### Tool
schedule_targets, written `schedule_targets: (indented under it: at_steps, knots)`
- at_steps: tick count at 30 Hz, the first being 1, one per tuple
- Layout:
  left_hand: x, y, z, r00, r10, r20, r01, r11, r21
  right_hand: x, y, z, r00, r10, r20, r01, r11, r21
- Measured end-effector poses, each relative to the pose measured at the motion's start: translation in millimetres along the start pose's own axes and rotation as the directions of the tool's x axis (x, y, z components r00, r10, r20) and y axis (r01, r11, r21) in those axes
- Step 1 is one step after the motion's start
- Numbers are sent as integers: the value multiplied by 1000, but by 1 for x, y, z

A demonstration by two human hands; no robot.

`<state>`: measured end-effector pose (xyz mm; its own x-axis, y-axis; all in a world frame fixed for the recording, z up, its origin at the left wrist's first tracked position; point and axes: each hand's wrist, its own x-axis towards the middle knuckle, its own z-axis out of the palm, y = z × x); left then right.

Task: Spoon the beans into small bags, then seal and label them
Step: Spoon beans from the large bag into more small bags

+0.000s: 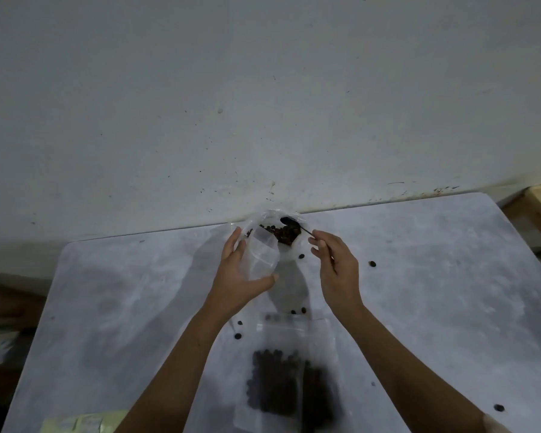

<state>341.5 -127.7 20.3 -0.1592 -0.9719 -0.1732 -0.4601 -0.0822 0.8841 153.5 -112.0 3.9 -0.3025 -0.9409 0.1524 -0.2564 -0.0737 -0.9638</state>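
Dim greyish light w/ soft shadows on table (419, 276), wide-angle bend at edges, near bag (288, 379) blurry.

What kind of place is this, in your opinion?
Probably a plain home or back-room workspace for packing: a bare, stained wall, a worn grey table with loose beans scattered on it, and a filled clear bag.

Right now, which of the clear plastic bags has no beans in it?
The small clear plastic bag in the left hand looks empty. The flat bag lying nearer and the open bag by the wall both hold dark beans.
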Motion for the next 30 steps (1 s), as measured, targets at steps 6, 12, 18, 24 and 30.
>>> schedule_targets:
  at_steps: [6,12,18,24,30]
  knots:
    - [-6,18,1,999,44,-1,-43,983,181,-10,1,7,997,-77,30,79,992,-95]
    - [-10,33,13,997,80,20,-82,939,334,-15,5,11,999,-21,-38,17,994,-113]
    - [-4,19,4,996,53,76,-65,984,166,-7,2,11,913,348,-216,-303,928,215]
    - [-6,12,-5,990,41,134,-47,998,44,-6,5,13,832,520,-195,-400,805,439]
    - [-5,4,-10,987,52,155,-49,998,-28,-1,8,16,716,695,-68,-506,583,636]
